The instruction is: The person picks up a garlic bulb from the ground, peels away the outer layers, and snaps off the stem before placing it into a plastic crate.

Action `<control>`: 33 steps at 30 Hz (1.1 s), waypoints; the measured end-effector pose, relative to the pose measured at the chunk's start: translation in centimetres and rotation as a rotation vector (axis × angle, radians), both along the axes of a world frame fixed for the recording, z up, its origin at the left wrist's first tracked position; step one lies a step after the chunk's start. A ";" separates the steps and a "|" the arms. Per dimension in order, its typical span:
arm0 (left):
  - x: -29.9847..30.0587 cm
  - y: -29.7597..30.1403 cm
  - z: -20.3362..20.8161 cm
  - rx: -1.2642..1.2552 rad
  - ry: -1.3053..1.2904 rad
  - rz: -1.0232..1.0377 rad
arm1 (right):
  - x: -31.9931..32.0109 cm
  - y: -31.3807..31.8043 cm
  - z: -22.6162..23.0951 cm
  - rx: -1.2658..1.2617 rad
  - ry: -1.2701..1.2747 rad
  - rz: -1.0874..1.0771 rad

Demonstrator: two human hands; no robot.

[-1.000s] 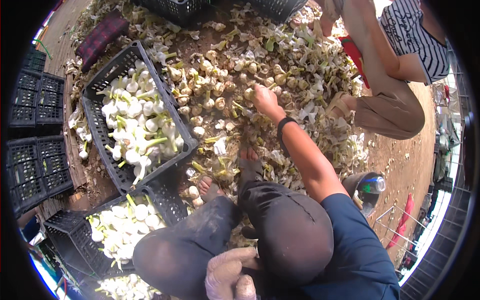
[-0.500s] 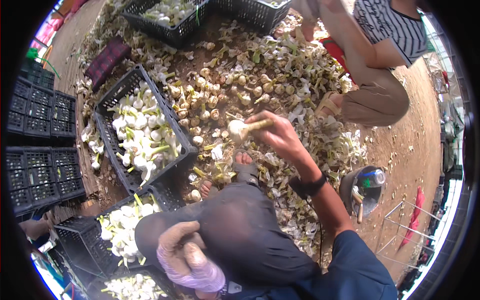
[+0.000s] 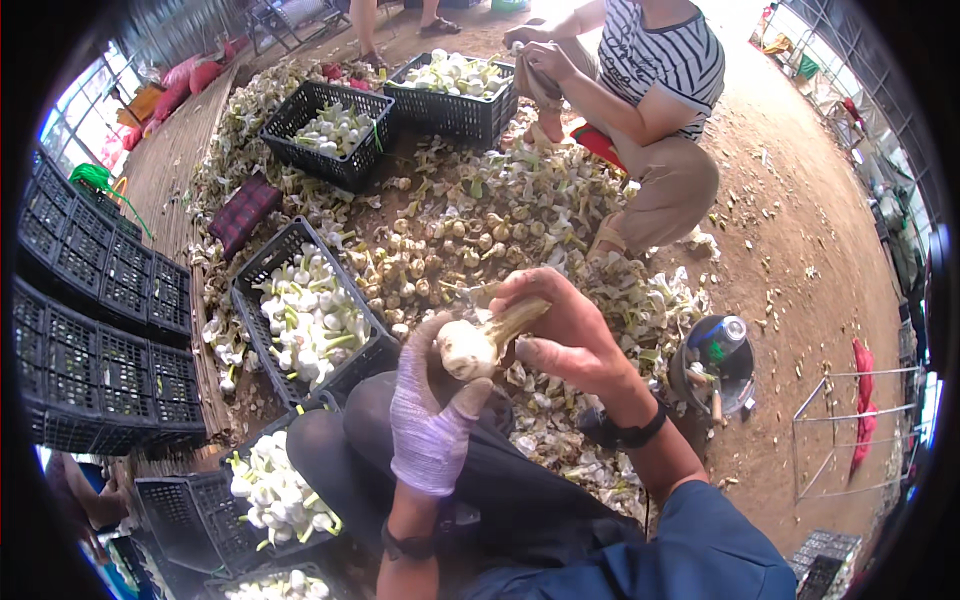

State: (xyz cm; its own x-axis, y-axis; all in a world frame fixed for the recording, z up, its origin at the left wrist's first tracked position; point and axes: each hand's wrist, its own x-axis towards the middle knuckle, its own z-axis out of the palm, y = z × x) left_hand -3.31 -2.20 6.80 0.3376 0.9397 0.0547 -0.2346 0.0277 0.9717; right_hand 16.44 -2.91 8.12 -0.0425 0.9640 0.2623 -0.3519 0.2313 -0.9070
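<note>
Gripping one garlic bulb (image 3: 465, 352) between the fingers and thumb of the gloved left hand (image 3: 432, 410), above the lap. Curling the bare right hand (image 3: 580, 340) around its long stem (image 3: 520, 318), thumb apart from it; cannot tell whether pinching on the hidden side. Only partly cleaned, at a guess, with the stem uncut and something papery near the fingers.

Apparently finished, close by on the left: white bulbs (image 3: 280, 490) heaped low down, with more in a black crate (image 3: 370, 355) further up. Apparently left to do, beyond the hands: brownish bulbs (image 3: 418, 268) spread over the ground among loose skins (image 3: 650, 300). Looking well under way, with plenty remaining.

Counting, near to far: one bulb in hand; three lots of white bulbs at the left, too overlapped to number singly; one bucket (image 3: 738, 372), with one bottle (image 3: 724, 335) inside; brownish bulbs by the dozen, too mingled for an exact figure; one dark red checked block (image 3: 245, 215); two farther crates (image 3: 345, 170) of white bulbs; one co-worker (image 3: 660, 60) in stripes, sitting low.
</note>
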 end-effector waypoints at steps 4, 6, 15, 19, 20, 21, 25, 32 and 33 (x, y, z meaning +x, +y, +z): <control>1.8 -1.4 -0.3 0.103 -0.052 0.175 | -0.1 -1.7 -1.3 -0.149 -0.090 0.059; 2.1 -1.8 -0.5 0.096 -0.102 0.158 | 0.3 -2.6 -2.3 -0.254 -0.055 0.044; 1.8 -1.9 -2.5 0.414 0.298 0.073 | -1.0 -3.6 -0.7 -0.425 -0.008 -0.005; 1.8 -1.7 -2.8 0.635 0.388 0.105 | -0.6 -3.5 -0.8 -0.513 0.044 0.040; 1.8 -1.6 -2.9 0.632 0.389 0.103 | -0.7 -3.5 -0.9 -0.516 0.046 0.040; 1.7 -1.5 -3.0 0.682 0.425 0.107 | -0.8 -3.5 -0.9 -0.521 0.077 0.028; 2.1 -1.8 -3.2 0.642 0.364 0.121 | -0.8 -3.3 -0.3 -0.507 0.053 0.014; 2.4 -2.0 -1.3 0.131 0.029 -0.005 | 1.6 -2.7 -1.8 0.220 -0.675 -0.232; 2.0 -1.6 -1.2 0.072 0.001 -0.065 | 2.0 -2.5 -1.7 0.319 -0.777 -0.212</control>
State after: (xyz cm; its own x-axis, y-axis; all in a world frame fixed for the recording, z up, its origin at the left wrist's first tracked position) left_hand -1.29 -3.78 5.56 0.3975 0.9096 0.1208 -0.2339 -0.0269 0.9719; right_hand 18.48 -5.45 6.41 -0.1499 0.8573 0.4924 0.4199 0.5061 -0.7533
